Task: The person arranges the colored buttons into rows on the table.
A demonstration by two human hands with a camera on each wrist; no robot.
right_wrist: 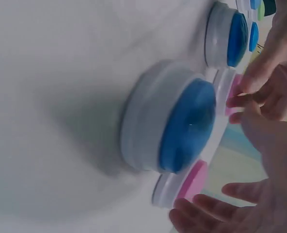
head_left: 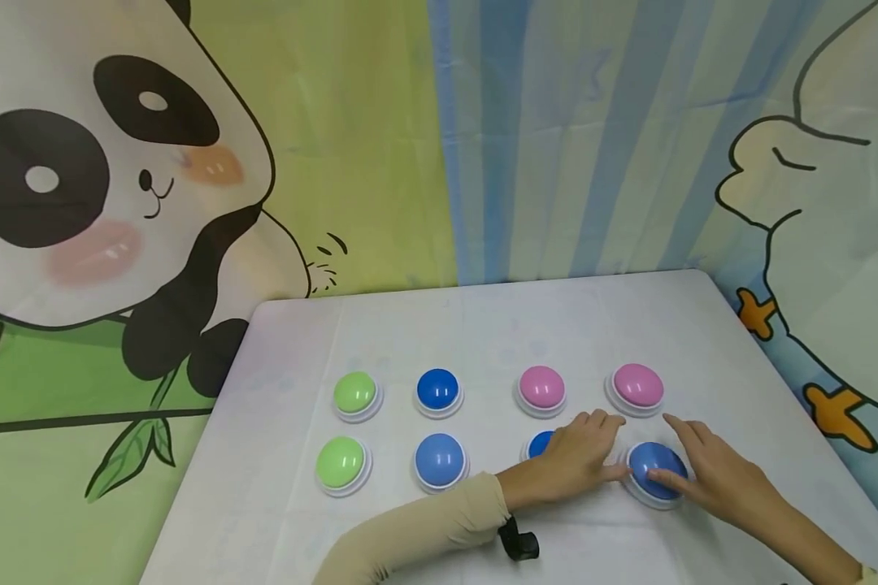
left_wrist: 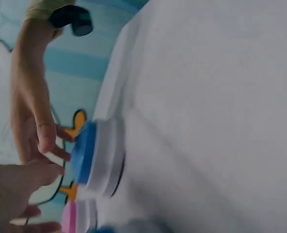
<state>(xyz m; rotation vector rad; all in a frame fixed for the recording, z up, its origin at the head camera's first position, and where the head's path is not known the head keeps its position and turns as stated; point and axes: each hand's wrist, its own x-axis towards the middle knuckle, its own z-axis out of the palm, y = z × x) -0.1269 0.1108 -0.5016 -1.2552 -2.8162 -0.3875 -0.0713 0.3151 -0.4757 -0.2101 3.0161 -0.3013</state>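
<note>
A blue push button [head_left: 657,471] with a domed top and white base sits at the near right of the table. My left hand [head_left: 580,455] is beside its left edge, thumb pointing at the dome, fingers loosely extended. From the other side my right hand [head_left: 732,475] reaches in, its thumb overlapping the dome in the head view and its fingers spread. Nothing is held in either hand. In the right wrist view the blue dome [right_wrist: 189,126] shows in front of both hands. A second blue button [head_left: 538,444] is partly hidden behind the left hand.
Behind the hands stand two pink buttons [head_left: 542,387] [head_left: 637,385]. Farther left are a dark blue button [head_left: 437,389], a lighter blue one [head_left: 440,461] and two green ones [head_left: 354,393] [head_left: 340,462]. A white cloth covers the table [head_left: 483,325]; printed curtains [head_left: 380,146] hang behind.
</note>
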